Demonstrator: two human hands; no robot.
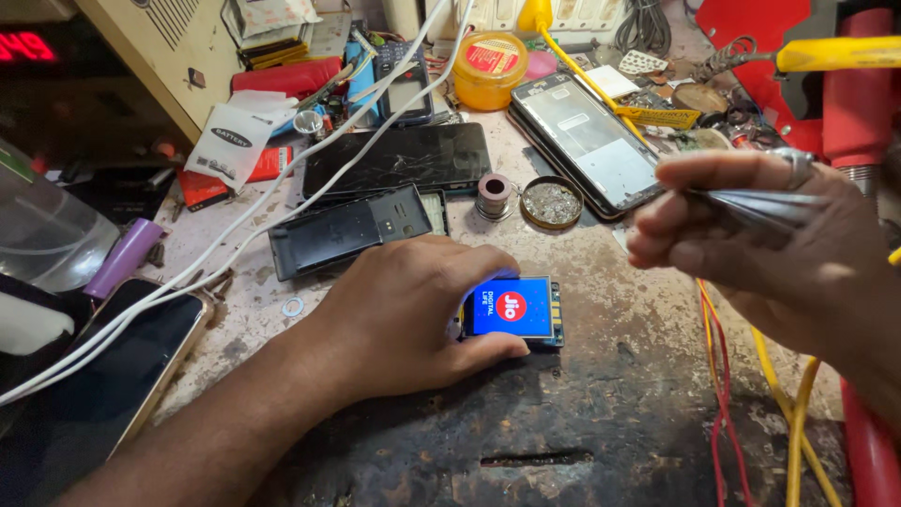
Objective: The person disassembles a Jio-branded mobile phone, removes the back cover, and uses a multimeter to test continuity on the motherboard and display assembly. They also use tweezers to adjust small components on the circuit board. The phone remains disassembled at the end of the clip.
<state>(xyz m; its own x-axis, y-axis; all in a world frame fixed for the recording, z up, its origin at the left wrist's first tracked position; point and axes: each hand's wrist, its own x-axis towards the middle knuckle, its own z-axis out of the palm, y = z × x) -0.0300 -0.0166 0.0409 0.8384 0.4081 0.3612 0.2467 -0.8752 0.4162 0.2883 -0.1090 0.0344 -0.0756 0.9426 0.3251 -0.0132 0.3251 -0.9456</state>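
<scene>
Holding lit display board on counter

Left hand (413, 314) clamps the small display board (513, 310), screen lit blue, flat on the worn counter (601, 422). Right hand (751, 235), above and right of the board, pinches metal tweezers (751, 207) shut. Board powers on; casing not fitted, black handset shell (352, 230) lying behind it.

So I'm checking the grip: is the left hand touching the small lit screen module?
Touching. The head view shows the left hand with thumb and fingers closed around the left edge of the small lit screen module on the workbench.
</scene>
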